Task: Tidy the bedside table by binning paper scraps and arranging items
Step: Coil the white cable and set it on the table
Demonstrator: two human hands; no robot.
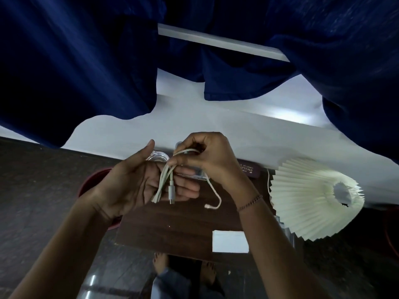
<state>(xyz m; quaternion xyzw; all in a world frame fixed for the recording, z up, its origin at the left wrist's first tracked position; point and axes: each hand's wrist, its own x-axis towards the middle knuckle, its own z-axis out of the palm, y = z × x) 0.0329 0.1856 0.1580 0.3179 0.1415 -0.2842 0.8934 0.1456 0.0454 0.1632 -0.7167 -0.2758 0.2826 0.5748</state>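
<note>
A white charging cable (166, 178) is bunched into loops above the dark wooden bedside table (172, 229). My left hand (133, 182) grips the loops, and a plug end hangs down across its fingers. My right hand (205, 158) pinches the cable's upper loop just above the left hand. One loose cable end (213, 203) dangles down to the right over the table. A white rectangular box (230, 241) lies near the table's front edge.
A pleated cream lamp shade (311, 199) stands at the table's right. A glass jar (156, 157), a clear case and a dark spectacle case (250, 170) sit at the back by the wall. A red bin (90, 182) stands on the floor at left. Blue curtains (86, 61) hang above.
</note>
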